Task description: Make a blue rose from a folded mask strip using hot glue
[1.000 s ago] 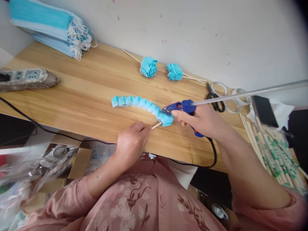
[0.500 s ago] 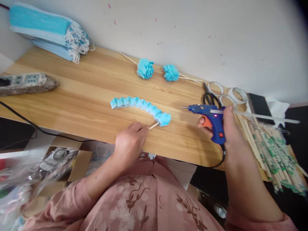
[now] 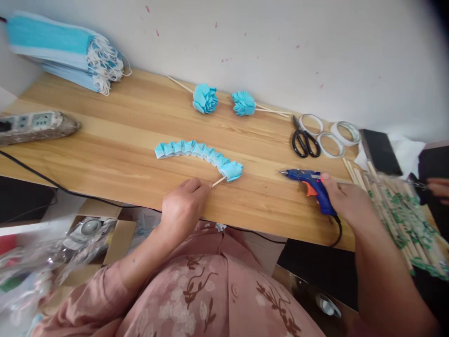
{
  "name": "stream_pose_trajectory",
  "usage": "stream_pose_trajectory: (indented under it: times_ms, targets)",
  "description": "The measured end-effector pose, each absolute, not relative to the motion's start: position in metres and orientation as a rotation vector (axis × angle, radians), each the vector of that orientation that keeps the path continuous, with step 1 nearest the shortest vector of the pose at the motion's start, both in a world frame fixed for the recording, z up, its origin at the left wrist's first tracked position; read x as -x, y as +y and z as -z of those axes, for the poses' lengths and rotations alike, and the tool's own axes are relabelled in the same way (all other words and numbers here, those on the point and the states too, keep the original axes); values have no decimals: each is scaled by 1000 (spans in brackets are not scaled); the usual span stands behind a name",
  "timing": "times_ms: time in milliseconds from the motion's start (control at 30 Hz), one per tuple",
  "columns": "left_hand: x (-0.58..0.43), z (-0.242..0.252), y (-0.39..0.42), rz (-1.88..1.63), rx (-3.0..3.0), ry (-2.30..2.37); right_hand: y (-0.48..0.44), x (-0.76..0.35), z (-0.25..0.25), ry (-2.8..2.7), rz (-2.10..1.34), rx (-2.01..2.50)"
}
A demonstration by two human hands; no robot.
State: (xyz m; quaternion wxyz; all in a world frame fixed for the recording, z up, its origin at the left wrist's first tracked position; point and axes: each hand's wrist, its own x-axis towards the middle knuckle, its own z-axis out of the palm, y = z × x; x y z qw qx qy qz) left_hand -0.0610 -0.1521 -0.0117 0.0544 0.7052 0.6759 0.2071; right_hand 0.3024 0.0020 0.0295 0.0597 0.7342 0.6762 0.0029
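My left hand is closed on a thin wooden stick. A light-blue folded flower piece sits at the stick's far end, and a curved strip of pleated blue petals runs left from it across the table. My right hand grips the rear of a blue glue gun with an orange trigger, held low over the tabletop with its nozzle pointing left. My thumb lies on top of it; the other fingers are mostly hidden.
Two blue flowers on sticks lie near the wall. Scissors, tape rolls, a dark phone-like slab and wrapped chopsticks are at right. Masks and a power strip are left. Another person's hand shows at right.
My right hand has moved right and down with the glue gun, and my finger has left its trigger. Another person's hand has come into view at right. My left hand keeps its hold.
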Motion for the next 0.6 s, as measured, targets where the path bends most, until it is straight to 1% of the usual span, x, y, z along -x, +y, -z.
stream_pose_trajectory:
  times_ms: [133, 200, 300, 400, 533, 600]
  targets:
    - [61, 8, -153, -580, -2107, 2054, -8, -290, -41, 1802, -111, -2200]
    - [61, 6, -153, -573, -2093, 2043, -19, -283, -50, 1865, -183, -2286]
    - [63, 5, -152, -566, -2079, 2027, -39, -271, -56, 2165, -160, -2469]
    - [64, 4, -152, -563, -2094, 2008, -56, -252, -51, 2505, -54, -2457]
    - [66, 1, -151, -534, -2090, 1999, -67, -223, -37, 2776, 276, -2245]
    - [66, -1, -152, -512, -2073, 1991, -68, -212, -30, 2862, 382, -2146]
